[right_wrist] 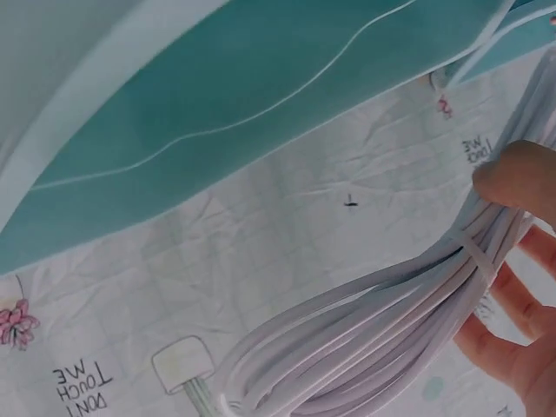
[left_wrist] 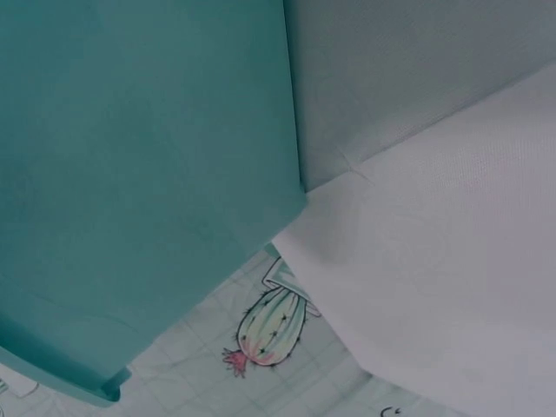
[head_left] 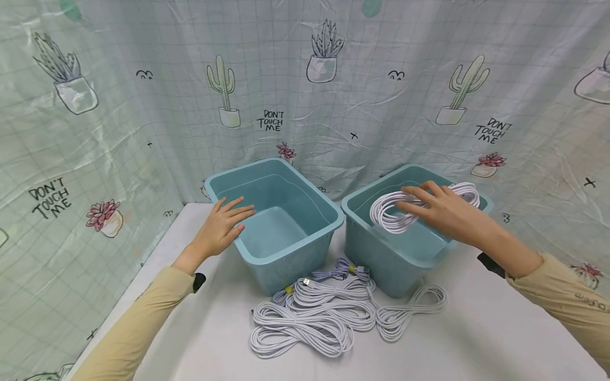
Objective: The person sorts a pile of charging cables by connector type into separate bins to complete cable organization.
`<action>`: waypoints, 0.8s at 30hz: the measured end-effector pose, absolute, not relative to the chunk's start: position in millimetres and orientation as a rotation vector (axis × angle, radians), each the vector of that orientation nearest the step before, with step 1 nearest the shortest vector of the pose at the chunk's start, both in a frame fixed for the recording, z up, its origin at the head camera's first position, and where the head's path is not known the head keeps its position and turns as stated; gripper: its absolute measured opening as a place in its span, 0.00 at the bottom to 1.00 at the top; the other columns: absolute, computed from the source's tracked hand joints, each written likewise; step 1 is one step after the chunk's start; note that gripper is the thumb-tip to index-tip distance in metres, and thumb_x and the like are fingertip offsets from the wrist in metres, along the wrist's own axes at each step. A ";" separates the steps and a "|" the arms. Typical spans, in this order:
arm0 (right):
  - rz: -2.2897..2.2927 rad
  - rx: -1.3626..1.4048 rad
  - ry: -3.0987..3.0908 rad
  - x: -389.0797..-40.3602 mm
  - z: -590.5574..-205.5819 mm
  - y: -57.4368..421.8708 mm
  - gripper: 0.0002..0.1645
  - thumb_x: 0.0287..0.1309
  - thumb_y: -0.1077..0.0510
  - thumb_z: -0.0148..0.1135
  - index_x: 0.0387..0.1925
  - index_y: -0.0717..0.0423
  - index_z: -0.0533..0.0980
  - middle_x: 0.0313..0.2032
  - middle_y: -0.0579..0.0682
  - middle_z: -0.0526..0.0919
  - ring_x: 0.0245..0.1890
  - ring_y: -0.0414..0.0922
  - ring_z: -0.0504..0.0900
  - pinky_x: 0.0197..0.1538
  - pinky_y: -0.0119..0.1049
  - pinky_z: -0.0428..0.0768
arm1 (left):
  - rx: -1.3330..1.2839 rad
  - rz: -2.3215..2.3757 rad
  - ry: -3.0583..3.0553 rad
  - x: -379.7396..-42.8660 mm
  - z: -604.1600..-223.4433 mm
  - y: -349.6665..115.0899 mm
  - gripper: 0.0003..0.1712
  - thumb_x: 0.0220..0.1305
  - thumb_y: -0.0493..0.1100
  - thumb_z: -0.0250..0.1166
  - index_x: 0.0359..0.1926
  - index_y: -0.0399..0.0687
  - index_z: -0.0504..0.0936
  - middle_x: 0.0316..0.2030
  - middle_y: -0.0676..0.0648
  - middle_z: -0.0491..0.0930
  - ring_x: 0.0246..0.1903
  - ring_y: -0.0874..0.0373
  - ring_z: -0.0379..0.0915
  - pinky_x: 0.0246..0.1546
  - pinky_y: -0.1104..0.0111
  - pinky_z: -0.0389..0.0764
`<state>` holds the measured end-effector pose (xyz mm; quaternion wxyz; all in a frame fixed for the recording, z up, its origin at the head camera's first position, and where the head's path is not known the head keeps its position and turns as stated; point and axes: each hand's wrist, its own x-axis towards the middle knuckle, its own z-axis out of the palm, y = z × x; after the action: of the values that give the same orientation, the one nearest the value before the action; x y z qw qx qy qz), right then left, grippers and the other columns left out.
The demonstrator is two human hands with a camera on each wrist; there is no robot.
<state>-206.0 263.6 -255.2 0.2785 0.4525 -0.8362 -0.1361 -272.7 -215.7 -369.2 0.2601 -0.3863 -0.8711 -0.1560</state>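
My right hand (head_left: 445,214) grips a coiled white cable (head_left: 388,214) above the right blue-green bin (head_left: 376,259). In the right wrist view, the thumb and fingers close round the coil (right_wrist: 373,321) beside a thin tie. At the left rim of the other blue-green bin (head_left: 295,270), my left hand (head_left: 216,230) has its fingers spread and holds nothing. Whether it touches the rim I cannot tell. That bin's inside looks bare; the right bin's inside is partly hidden by hand and cable. The left wrist view shows a bin wall (left_wrist: 148,174) but no hand.
Several bundled white cables (head_left: 305,328) lie in a pile before the bins, some with yellow ties. A separate figure-eight coil (head_left: 400,317) lies at the right bin's foot. A printed cactus curtain (head_left: 176,106) hangs behind and beside the white table (head_left: 200,338).
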 end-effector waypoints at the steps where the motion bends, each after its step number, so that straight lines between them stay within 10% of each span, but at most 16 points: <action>1: -0.362 1.217 -2.242 -207.9 -254.6 264.0 0.40 0.30 0.72 0.69 0.51 0.50 0.70 0.52 0.58 0.70 0.42 0.54 0.70 0.33 0.47 0.73 | -1.046 -0.422 -2.359 -272.8 -369.2 -215.6 0.23 0.67 0.51 0.42 0.57 0.50 0.72 0.55 0.45 0.73 0.62 0.43 0.57 0.62 0.43 0.45; 24: -0.391 1.246 -2.304 -255.5 -255.8 280.2 0.37 0.35 0.73 0.67 0.52 0.51 0.70 0.52 0.59 0.69 0.46 0.57 0.69 0.36 0.53 0.74 | -1.033 -0.433 -2.365 -272.5 -368.4 -215.0 0.22 0.65 0.48 0.45 0.56 0.49 0.73 0.55 0.45 0.73 0.62 0.44 0.57 0.62 0.43 0.44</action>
<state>-255.5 280.2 -255.8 0.2440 0.4563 -0.8436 -0.1432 -272.5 -215.0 -368.4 0.2593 -0.3812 -0.8729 -0.1596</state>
